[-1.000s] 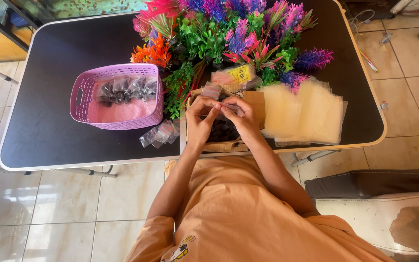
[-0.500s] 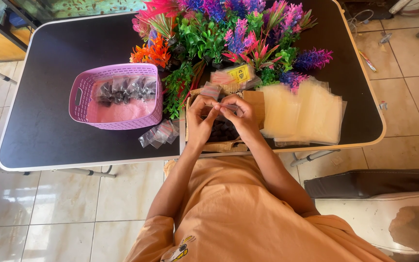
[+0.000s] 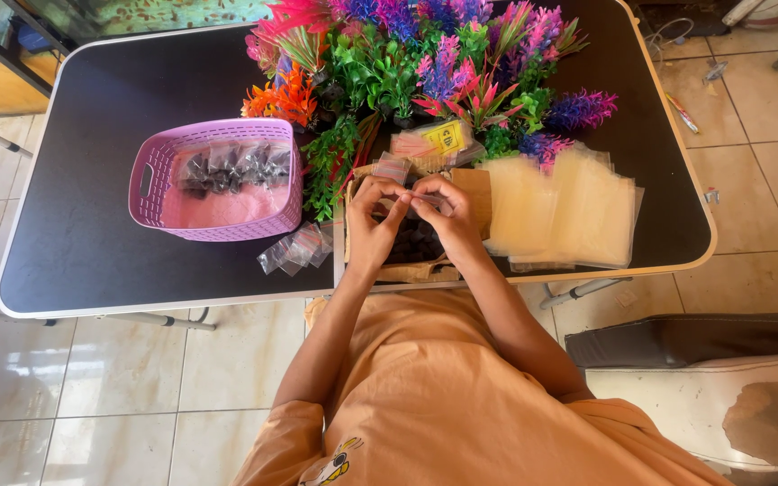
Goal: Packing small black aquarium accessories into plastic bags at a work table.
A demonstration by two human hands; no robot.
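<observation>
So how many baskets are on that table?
1. The pink basket sits on the left part of the black table, holding small clear bags of dark pieces. The plastic plants could hide another.

Whatever the left hand [image 3: 373, 225] and right hand [image 3: 443, 214] pinch between their fingers [image 3: 404, 193] is too small to tell. Both hands cover much of the brown box [image 3: 472, 191] and the dark pieces [image 3: 411, 245] inside it, whose kind stays unclear. At twelve o'clock the top edge cuts off the plastic plants [image 3: 425, 63] and the far rim of the table [image 3: 83, 261]. The dark contents of the small bags in the pink basket [image 3: 150, 180], at ten o'clock from the hands, cannot be made out.
</observation>
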